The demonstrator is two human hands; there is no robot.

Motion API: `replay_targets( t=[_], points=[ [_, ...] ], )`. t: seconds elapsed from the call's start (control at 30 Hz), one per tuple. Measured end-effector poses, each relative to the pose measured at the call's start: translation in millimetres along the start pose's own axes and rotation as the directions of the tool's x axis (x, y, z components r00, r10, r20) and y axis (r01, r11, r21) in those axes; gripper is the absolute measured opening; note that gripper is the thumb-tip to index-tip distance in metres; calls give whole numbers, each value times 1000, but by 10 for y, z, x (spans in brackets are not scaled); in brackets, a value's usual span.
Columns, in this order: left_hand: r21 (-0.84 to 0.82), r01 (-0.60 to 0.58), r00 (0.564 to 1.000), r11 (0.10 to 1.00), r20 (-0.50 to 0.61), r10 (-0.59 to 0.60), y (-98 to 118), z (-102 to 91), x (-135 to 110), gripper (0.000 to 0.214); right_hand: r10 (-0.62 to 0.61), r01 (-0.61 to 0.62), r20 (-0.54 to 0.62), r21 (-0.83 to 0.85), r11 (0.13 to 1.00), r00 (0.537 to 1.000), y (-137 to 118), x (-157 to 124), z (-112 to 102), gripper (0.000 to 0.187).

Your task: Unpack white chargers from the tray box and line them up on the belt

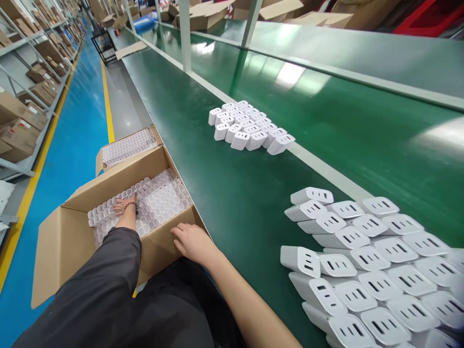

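My left hand [123, 206], with a dark coiled band at the wrist, reaches down into an open cardboard box [78, 227]. Its fingers are spread over rows of small white, translucent-looking plastic pieces [163, 198] packed upright inside. The fingertips touch the pieces at the left of the box; whether any piece is gripped is hard to see, but the hand looks open. My right hand [194, 242] lies at the box's near right rim, beside the green bench, fingers loosely extended and holding nothing visible.
White charger-like blocks with port slots [377, 285] stand grouped on the green bench [232, 193] at right. A smaller group [250, 125] sits farther back. Behind my box is another filled box [128, 145]. Posts [184, 38] rise from the bench; shelves [25, 96] line the blue aisle.
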State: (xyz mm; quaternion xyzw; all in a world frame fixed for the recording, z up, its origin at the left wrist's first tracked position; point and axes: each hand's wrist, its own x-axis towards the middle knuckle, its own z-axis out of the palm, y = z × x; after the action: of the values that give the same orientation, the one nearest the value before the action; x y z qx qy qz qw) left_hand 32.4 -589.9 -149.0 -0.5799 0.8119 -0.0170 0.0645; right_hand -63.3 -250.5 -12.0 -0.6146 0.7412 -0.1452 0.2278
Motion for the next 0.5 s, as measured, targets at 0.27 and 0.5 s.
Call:
replay_targets(
  t=[0.27, 0.5],
  points=[
    [140, -334, 941, 932, -3, 338, 52, -50, -14, 37, -10, 10, -13, -1, 1000, 1000, 9, -20, 54, 24],
    [246, -505, 858, 827, 40, 512, 205, -406, -37, 33, 44, -44, -78, -1, 999, 996, -130, -11, -77, 23]
  ],
)
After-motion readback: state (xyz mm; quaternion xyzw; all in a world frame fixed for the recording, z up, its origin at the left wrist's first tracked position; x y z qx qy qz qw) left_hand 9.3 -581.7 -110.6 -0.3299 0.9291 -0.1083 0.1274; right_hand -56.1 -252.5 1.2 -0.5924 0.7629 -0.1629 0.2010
